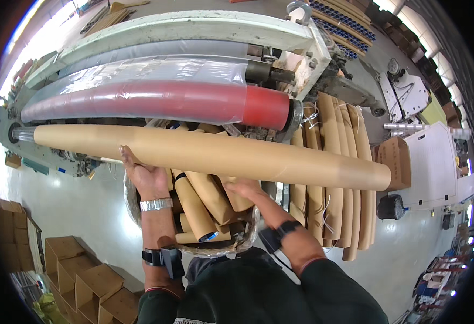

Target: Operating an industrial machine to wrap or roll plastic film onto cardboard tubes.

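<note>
A long brown cardboard tube (210,154) stretches across in front of me. Its left end sits around a metal shaft (25,135) on the machine, while its right end sticks out freely. My left hand (148,179) grips the tube's near side left of the middle; some fingers are hidden behind it. Under the middle, my right hand (244,188) holds the tube from below, its fingertips partly hidden. Just beneath my hands, a plastic-lined bin (204,250) holds several short cardboard tubes (195,208).
Beyond the tube, a red roller (193,101) carries clear film beneath a pale machine beam (183,24). Several long cardboard tubes (331,162) stand bundled at right, near a carton (392,162) and a white cabinet (434,167). Open cardboard boxes (83,275) occupy the lower left floor.
</note>
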Demonstrator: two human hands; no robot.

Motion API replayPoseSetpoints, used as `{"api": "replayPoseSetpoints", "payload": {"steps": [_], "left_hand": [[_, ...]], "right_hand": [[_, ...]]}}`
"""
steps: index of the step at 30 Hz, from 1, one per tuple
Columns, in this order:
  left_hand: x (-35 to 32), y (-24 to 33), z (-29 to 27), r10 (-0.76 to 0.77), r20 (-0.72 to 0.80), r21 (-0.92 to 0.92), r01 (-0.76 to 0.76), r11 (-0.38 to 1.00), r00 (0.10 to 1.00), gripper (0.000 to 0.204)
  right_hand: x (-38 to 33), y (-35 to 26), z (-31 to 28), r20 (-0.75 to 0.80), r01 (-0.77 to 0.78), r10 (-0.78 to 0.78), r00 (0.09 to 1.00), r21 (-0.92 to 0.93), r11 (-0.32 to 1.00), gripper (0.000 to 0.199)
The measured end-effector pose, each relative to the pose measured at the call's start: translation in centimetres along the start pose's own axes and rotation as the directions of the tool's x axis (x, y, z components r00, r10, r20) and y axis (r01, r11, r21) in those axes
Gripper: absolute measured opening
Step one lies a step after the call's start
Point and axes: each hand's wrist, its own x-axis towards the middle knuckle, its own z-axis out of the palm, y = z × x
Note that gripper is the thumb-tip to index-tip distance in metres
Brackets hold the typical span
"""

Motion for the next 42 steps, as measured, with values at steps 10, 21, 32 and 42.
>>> {"api": "replayPoseSetpoints", "payload": {"steps": [10,21,32,42], "left_hand": [[13.4,15.6,-4.5,-0.085,0.078,0.615,0.019,0.788,0.993,0.044],[10.2,8.1,-3.2,0.002,0.03,0.555,-0.018,0.832,1.0,0.045],[26.2,24.7,-6.0,-0.12,-0.087,0.754,0.144,0.641,0.989,0.038],[39.2,37.1,-10.8,-0.233,-0.019,0.769,0.163,0.619,0.972,0.036]], "right_hand": [[-25.0,4.9,-22.5,-0.043,-0.057,0.046,0.998,-0.278,0.959,0.08],[-25.5,4.4,-31.2,-0.265,-0.128,-0.011,0.964,-0.5,0.857,0.082],[-18.6,-3.7,-32.7,0.006,0.109,-0.145,0.989,-0.691,0.714,0.082],[-6.7,-18.4,-17.1,0.082,0.392,-0.477,0.875,-0.699,0.598,0.085]]}}
